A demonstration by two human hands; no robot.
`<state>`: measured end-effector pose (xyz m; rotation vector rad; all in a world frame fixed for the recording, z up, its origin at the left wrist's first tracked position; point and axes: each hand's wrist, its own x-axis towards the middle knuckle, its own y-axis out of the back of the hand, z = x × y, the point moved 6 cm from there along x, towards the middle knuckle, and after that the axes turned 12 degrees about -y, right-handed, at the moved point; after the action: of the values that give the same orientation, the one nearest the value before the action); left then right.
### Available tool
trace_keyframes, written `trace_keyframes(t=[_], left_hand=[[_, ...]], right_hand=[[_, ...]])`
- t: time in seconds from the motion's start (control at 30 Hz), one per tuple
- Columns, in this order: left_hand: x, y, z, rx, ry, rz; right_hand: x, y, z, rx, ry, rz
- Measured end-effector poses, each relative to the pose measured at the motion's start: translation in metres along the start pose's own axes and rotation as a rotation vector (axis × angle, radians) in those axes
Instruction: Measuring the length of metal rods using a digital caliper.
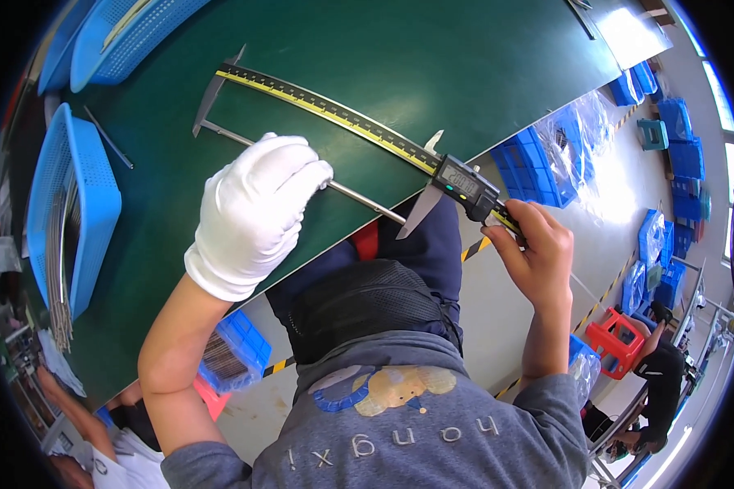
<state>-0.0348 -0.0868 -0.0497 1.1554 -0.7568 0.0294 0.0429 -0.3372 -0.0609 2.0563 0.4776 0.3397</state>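
Note:
My left hand (254,212), in a white glove, is closed around a thin metal rod (360,199) above the green table (367,49). The rod lies between the jaws of a long digital caliper (326,109). One rod end is at the far-left jaw; the other is at the jaw beside the caliper's black display unit (465,186). My bare right hand (538,248) pinches the caliper's near-right end between thumb and fingers, just past the table edge. The glove hides the rod's middle.
A blue basket (106,175) of thin metal rods stands at the table's left. Beside it lies a loose rod (110,138). More blue baskets (126,49) are at the far left. Blue crates (538,167) stand on the floor at right, with a red stool (616,342). Other people are nearby.

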Motion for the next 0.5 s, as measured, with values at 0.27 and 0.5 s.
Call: trace_keyframes(t=[0.27,0.5], left_hand=[[0.006,0.005,0.007,0.015,0.003,-0.065],[0.011,-0.005,0.012,-0.048,-0.053,-0.147]], right_hand=[[-0.004,-0.004,-0.001,-0.032,-0.008,0.001],[-0.002,0.000,-0.001,-0.060,0.013,0.001]])
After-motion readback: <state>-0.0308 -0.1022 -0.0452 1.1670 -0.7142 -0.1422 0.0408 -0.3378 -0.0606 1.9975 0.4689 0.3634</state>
